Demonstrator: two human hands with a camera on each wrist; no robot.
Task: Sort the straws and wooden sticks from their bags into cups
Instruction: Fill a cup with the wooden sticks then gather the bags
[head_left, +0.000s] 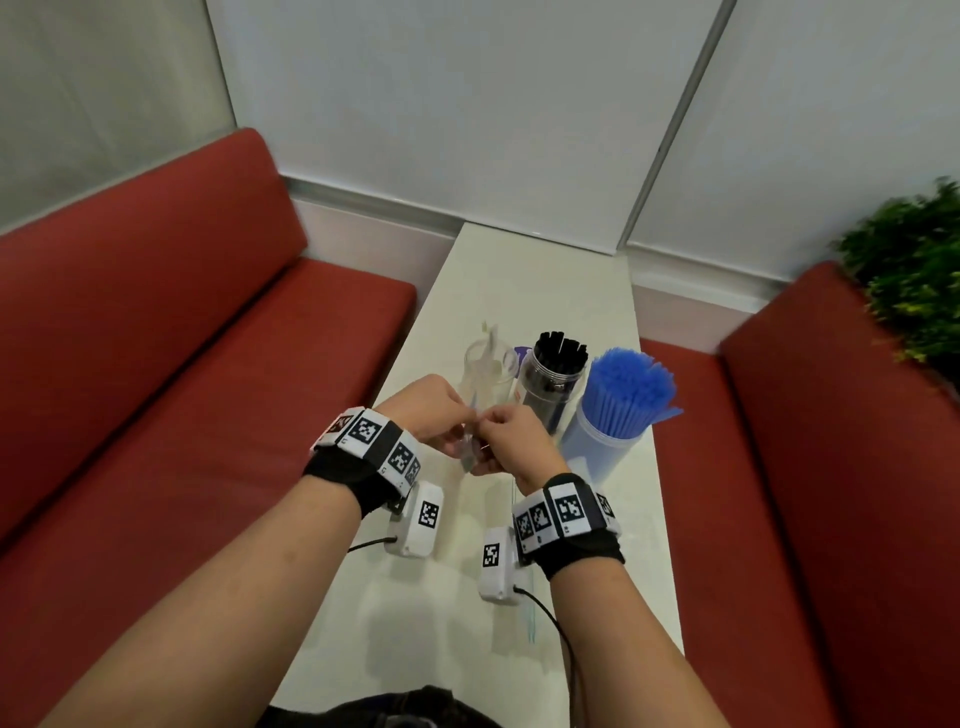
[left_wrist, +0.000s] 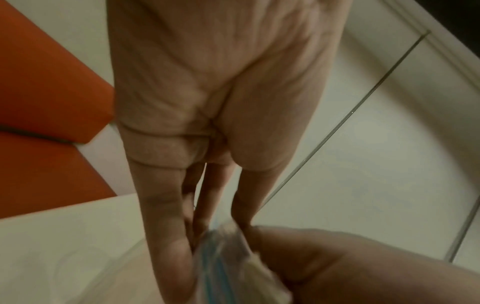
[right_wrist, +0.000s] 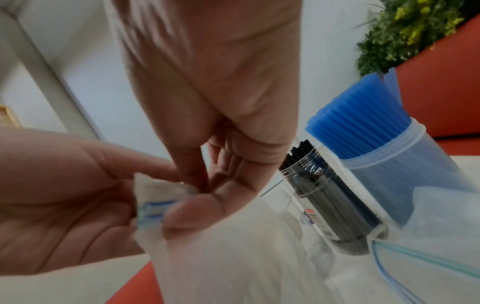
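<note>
Zip bag (right_wrist: 155, 205) pinched at sealed mouth between left hand (head_left: 431, 408) and right hand (head_left: 511, 441); opening step, seal to be parted next.

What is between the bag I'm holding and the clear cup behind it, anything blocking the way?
Nothing visible. Both hands, left hand and right hand, pinch the bag directly in front of the clear cup, whose mouth is uncovered.
</note>
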